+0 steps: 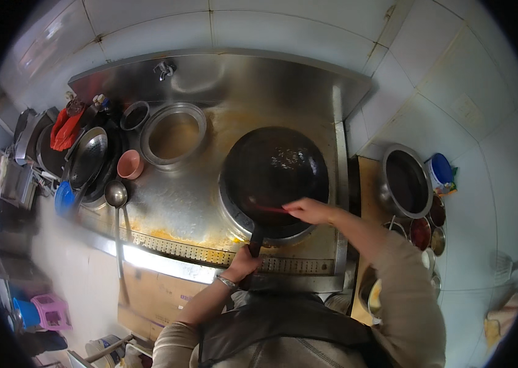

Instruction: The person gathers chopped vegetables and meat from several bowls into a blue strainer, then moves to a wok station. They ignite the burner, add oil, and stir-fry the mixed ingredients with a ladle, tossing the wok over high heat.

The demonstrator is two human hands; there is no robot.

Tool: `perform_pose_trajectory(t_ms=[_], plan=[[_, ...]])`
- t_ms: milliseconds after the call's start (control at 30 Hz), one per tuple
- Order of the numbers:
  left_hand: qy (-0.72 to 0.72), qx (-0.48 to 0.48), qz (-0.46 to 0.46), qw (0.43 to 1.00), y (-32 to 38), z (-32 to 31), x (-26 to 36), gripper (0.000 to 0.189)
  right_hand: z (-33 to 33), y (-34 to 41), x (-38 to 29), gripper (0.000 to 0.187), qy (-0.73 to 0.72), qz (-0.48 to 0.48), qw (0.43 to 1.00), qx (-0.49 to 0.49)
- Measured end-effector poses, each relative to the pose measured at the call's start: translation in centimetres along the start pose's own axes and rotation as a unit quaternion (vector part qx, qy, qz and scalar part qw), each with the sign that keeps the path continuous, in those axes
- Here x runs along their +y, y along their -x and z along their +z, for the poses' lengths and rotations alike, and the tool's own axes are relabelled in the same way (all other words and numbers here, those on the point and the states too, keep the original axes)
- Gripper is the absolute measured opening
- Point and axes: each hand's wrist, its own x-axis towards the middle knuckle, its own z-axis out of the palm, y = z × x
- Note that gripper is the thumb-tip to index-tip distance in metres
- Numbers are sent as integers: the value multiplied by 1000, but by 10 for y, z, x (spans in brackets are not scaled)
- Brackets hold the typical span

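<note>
A black wok (273,165) rests tilted over the round burner ring (236,221) on the steel stove. My left hand (244,265) is wrapped around the wok's dark handle (256,241). Over the near part of the wok, my right hand (309,210) grips a thin red tool (270,209); motion blur hides what kind it is and whether its end touches the wok. Light glints off the wok's dark, shiny inside, where I make out no food.
Left on the stove are a steel pot (174,133) of brownish liquid, a pink bowl (130,164), a ladle (116,195) overhanging the front edge and a perforated strainer (89,156). A faucet (164,71) projects behind. A deep metal pot (406,181) and several seasoning containers (420,232) stand right.
</note>
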Motion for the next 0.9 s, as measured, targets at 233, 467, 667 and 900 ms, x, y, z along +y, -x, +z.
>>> perform_pose_trajectory(t_ms=[233,467,667,900], plan=[[-7,41,20,999,7,2,-7,24,-96,93,-11,26,548,119,820,117],[115,-62,55,990,54,-26,-8,18,-43,170,-24,32,248,72,873,414],[234,-161,15,959,83,-58,5,10,119,229,20,35,109,101,844,516],[436,-241,32,867,102,-94,-20,13,262,238,30,31,-151,255,817,494]])
